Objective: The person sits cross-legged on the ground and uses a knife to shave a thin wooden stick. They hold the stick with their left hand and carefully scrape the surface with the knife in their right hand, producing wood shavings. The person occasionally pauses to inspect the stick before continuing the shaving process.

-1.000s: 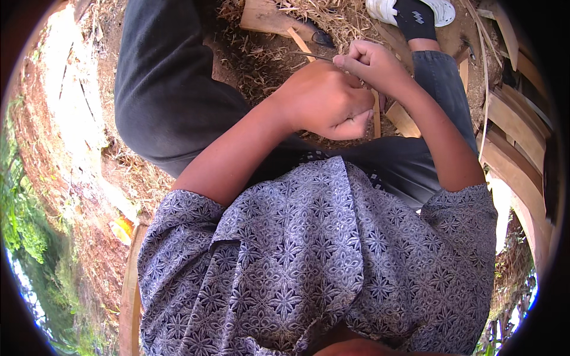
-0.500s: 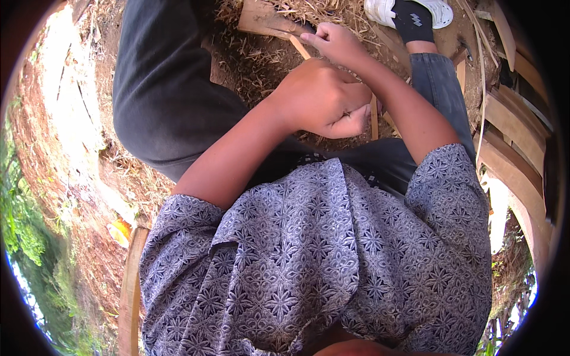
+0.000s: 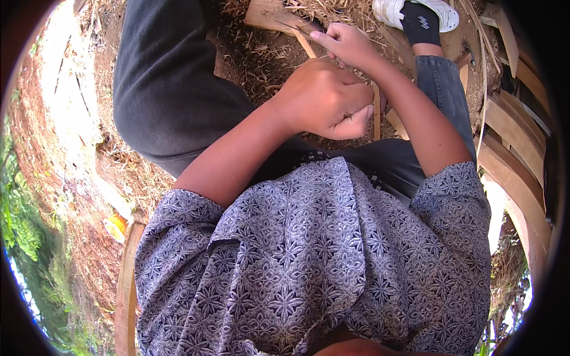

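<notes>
My left hand is closed in a fist in front of my lap, its knuckles up. A narrow wooden strip comes out from beneath its far side; the gripped part is hidden. Just beyond, my right hand is closed, with its thumb pointing left. From it a thin dark knife blade reaches left across the far end of the strip; the handle is hidden in the hand. Behind the blade lies a flat wooden board on the ground.
Wood shavings cover the soil between my dark-trousered legs. Another thin wood piece stands by my left fist. Curved planks are stacked at the right, and a wooden bar is at the left. A white shoe shows at the far right.
Both hands keep their grips. My right hand and the knife have shifted slightly right, and the whole view has moved a little.
</notes>
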`<move>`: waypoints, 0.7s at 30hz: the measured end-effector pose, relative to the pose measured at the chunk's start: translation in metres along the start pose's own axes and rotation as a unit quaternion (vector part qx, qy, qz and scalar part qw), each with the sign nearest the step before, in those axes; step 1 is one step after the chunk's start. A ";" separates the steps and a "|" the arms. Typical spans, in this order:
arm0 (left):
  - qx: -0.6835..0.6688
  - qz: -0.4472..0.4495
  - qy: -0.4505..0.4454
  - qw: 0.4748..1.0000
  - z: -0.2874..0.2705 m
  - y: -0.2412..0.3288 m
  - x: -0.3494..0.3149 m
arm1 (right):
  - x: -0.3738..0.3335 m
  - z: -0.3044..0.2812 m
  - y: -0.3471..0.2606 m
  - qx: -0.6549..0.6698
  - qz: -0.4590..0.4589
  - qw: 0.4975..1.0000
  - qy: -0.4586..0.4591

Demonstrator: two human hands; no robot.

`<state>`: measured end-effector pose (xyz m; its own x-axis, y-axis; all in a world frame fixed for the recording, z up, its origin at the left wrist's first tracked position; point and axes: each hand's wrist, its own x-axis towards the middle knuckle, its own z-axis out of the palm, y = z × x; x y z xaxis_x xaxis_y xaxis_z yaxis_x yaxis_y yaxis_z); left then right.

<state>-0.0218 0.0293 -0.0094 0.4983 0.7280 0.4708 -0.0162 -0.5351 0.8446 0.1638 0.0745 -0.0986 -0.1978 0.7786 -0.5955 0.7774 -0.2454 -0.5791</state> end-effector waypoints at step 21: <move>0.003 -0.004 0.002 1.000 0.002 0.004 -0.006 | 0.015 -0.032 -0.004 -0.065 0.014 0.997 -0.044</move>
<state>-0.0229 0.0223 -0.0094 0.4949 0.7341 0.4650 -0.0079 -0.5314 0.8471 0.1768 0.1059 -0.0875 -0.2222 0.7172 -0.6605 0.8527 -0.1857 -0.4884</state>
